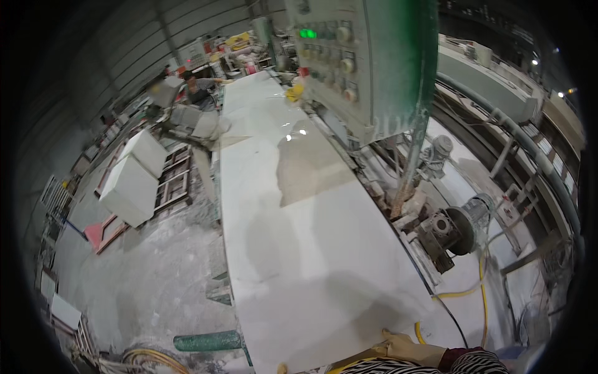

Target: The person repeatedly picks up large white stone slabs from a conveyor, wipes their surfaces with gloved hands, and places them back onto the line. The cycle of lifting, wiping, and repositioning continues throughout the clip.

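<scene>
Worktop (349, 240), long and white, runs straight away from the right hand (408, 349)

The pale surface starts at the lower edge of the view and stretches forward, its long axis pointing away from the person and leaning slightly left toward the far end. Whether it is one slab or a belt, I cannot tell. A darker, wet-looking patch (314, 165) lies farther up it, ahead and to the left of the right hand, well apart from it.

That hand, in a tan glove, is at the near right part of the worktop, its forearm entering from the right. Its fingers are partly hidden, so I cannot tell how far they are open or whether they have hold of anything. A short yellow strip (419, 333) shows just beside it.

Of the left hand (282, 369), only what looks like a tan glove tip shows at the lower edge; its grip cannot be told. A green tube (208, 341) lies to its left. The right hand appears nearer to the patch.
</scene>
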The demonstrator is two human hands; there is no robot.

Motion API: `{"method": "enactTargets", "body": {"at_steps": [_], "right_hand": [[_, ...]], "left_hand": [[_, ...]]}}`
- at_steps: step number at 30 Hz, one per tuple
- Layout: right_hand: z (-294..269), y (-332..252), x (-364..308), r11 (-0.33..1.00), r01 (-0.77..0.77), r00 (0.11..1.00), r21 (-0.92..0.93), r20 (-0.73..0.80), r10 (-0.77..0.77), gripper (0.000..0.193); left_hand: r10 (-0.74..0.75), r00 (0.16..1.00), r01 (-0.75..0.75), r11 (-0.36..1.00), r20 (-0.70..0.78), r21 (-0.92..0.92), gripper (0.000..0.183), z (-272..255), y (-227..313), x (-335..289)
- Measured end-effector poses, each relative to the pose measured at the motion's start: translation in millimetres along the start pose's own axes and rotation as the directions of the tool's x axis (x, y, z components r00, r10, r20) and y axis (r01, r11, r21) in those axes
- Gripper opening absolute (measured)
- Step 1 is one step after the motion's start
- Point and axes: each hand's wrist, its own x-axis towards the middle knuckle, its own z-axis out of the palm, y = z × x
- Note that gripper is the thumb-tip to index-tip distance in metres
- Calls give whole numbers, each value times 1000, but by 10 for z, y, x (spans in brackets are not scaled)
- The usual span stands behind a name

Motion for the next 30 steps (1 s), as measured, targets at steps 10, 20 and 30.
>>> {"method": "enactTargets", "body": {"at_steps": [10,20,30], "right_hand": [[-496,19,894,679,145,829,-720,463,314,53],[-359,1147,1717,504,154,855,-850,370,363,39],[-270,3670,577,-9,502,491,-865,276,827,57]], "left_hand": [[310,926,-335,938,-217,-92,80,-390,-554,368],[133,640,-740,369,-757,-562,66,603,-3911,38],[-256,376,-905,106,-891,-412,53,1359,-6315,-243]]}}
